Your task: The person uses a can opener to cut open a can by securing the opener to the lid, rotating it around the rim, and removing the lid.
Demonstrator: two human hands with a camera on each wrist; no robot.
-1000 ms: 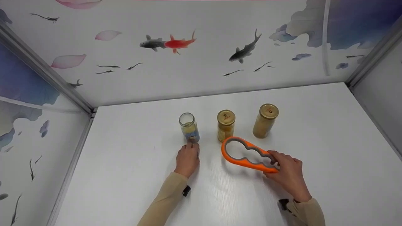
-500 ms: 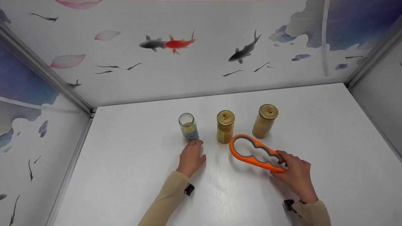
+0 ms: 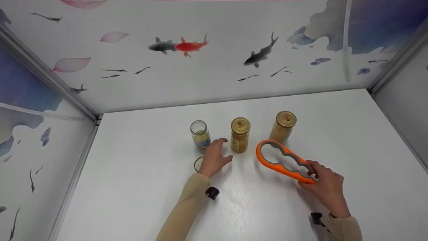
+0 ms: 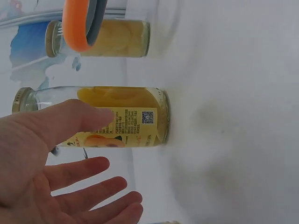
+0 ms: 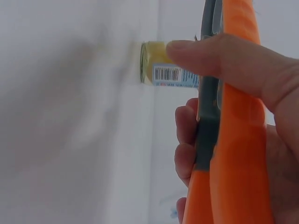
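My right hand (image 3: 323, 185) grips the handle end of an orange and grey jar opener (image 3: 278, 164), whose loop reaches toward the right jar. Thumb and fingers of my left hand (image 3: 215, 157) are spread, pointing at the middle jar (image 3: 240, 137). That jar has a gold lid and a yellow fruit label (image 4: 135, 126), and it stands upright just beyond the fingertips. An uncapped jar (image 3: 201, 139) with a blue label stands to the left, its lower part overlapped by the left hand. A jar lid (image 3: 198, 164) lies on the table beside the left wrist, partly hidden.
A third jar (image 3: 282, 125), gold-lidded and upright, stands to the right of the middle one, its base overlapped by the opener. All stand on a white table (image 3: 133, 187), bounded at the back by a panel (image 3: 214, 83) printed with fish.
My left hand has moved off the lid, rightward toward the middle jar, its fingers spreading and the lid coming into view. My right hand has carried the jar opener to the right.
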